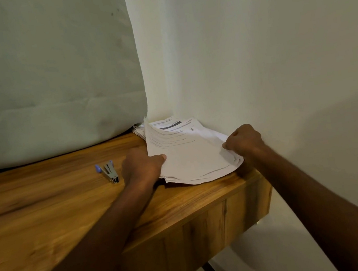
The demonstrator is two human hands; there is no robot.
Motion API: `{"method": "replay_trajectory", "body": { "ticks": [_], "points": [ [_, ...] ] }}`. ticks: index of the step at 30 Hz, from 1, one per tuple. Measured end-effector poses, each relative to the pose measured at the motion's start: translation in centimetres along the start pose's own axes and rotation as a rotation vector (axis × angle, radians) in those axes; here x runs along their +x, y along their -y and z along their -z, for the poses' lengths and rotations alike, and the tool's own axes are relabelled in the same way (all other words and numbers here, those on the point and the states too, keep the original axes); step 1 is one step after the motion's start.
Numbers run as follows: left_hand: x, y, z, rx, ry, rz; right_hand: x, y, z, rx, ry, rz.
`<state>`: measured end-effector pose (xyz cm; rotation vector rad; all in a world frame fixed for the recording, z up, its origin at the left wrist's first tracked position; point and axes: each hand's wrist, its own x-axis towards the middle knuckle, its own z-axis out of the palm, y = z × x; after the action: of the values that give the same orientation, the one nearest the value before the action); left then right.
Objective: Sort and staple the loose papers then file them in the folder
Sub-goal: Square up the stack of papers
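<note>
A stack of white printed papers (188, 155) lies on the right end of a wooden table (57, 213), against the wall. My left hand (142, 166) grips the stack's left edge, thumb on top, and that edge curls upward. My right hand (244, 140) pinches the right corner of the sheets, fingers curled. A small blue-and-metal stapler (108, 171) lies on the wood just left of my left hand, untouched. No folder is in view.
A large pale green cushion or mattress (48, 73) stands on the table's back left. A white wall (265, 52) closes the right side. The table's right edge (267, 189) drops off just below my right hand.
</note>
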<state>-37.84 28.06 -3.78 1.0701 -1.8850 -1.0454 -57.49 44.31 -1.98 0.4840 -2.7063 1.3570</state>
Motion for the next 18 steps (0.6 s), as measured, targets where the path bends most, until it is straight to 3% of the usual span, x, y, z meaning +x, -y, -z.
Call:
{"method": "replay_trajectory", "body": {
  "ticks": [5, 11, 18],
  "points": [
    [1.3, 1.0, 1.0, -0.145, 0.013, 0.087, 0.0, -1.3, -0.4, 0.13, -0.039, -0.071],
    [2.2, 0.9, 1.4, -0.288, 0.014, 0.181, -2.9, -2.4, -1.7, -0.017, -0.142, 0.261],
    [2.6, -0.4, 2.3, -0.259, 0.162, 0.273, -3.0, -2.4, -2.0, -0.097, -0.12, 0.34]
  ]
}}
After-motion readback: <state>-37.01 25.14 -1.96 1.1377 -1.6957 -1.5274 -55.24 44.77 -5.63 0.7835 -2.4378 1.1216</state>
